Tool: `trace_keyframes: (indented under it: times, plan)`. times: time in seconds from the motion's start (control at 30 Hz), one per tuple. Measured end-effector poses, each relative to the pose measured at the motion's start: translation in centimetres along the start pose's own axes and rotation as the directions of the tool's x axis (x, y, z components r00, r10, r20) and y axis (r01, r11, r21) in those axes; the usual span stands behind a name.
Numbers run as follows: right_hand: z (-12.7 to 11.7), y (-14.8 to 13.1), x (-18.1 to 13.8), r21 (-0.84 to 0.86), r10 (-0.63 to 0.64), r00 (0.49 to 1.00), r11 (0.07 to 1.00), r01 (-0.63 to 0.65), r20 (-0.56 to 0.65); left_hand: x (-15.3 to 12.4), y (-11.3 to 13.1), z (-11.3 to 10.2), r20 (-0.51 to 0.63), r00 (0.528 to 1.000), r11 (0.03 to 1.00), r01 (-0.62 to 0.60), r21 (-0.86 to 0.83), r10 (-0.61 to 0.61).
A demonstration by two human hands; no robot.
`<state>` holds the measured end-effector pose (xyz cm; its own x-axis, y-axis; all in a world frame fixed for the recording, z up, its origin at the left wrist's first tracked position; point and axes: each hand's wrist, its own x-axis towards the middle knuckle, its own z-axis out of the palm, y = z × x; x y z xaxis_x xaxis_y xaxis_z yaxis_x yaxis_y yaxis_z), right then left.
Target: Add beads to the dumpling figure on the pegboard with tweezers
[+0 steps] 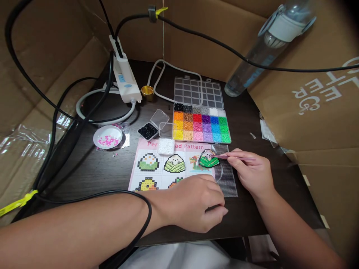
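Note:
My right hand [252, 172] pinches pink tweezers [235, 158] whose tip reaches a green and white bead figure [209, 158] on a clear pegboard [228, 175]. My left hand [196, 203] rests closed on the lower edge of that pegboard and on a pink pattern sheet [157, 164] showing several pixel designs. I cannot make out anything inside its fingers.
An open box of sorted coloured beads [201, 127] stands behind the sheet, with small boxes of black [147, 131] and white beads [166, 145]. A white dish with pink beads [108, 137] sits left. A power strip [126, 78], cables, a gold cap [147, 92] and a bottle [266, 45] stand among cardboard walls.

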<state>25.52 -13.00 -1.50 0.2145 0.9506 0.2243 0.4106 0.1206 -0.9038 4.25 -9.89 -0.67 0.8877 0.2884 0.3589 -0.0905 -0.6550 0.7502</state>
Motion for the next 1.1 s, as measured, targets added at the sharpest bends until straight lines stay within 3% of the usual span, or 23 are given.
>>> trace_keyframes:
  times: [0.2, 0.4, 0.5, 0.6, 0.73, 0.83, 0.97, 1.1]
  plan:
    - [-0.2, 0.5, -0.1, 0.016, 0.001, 1.0, 1.0, -0.001, -0.021, 0.1, 0.0, 0.0, -0.001, 1.0, 1.0, -0.004, -0.002, 0.004]
    - [-0.3, 1.4, -0.2, 0.085, 0.072, 0.991, 0.994, -0.062, -0.116, -0.1, -0.1, 0.1, -0.015, 1.0, 1.0, -0.023, 0.001, 0.023]
    - [-0.4, 0.7, 0.0, 0.064, 0.094, 0.98, 0.994, -0.084, -0.177, -0.1, -0.2, 0.4, -0.039, 0.999, 0.999, -0.029, 0.013, 0.03]
    - [0.3, -1.3, 0.8, 0.052, 0.01, 0.978, 0.999, 0.0, -0.207, -0.1, -0.4, 0.7, -0.042, 0.997, 0.998, -0.06, 0.027, 0.061]
    - [2.9, -5.1, 2.4, 0.026, -0.106, 0.992, 0.994, 0.108, -0.071, -0.2, -0.6, 0.9, -0.031, 0.998, 0.997, -0.06, 0.052, 0.062]
    - [5.3, -7.3, 3.6, -0.055, -0.084, 0.995, 0.995, 0.087, 0.057, -0.2, -0.7, 1.0, -0.049, 0.998, 0.999, -0.04, 0.022, 0.041]
    - [7.7, -7.9, 4.2, -0.048, 0.014, 0.996, 0.999, -0.01, 0.087, -0.1, -0.7, 1.0, -0.036, 0.999, 1.0, -0.018, -0.024, 0.017]
    - [8.7, -7.3, 3.7, -0.014, 0.024, 0.987, 1.0, -0.022, 0.161, -0.1, -0.3, 0.7, 0.008, 0.996, 0.992, 0.094, -0.079, -0.093]
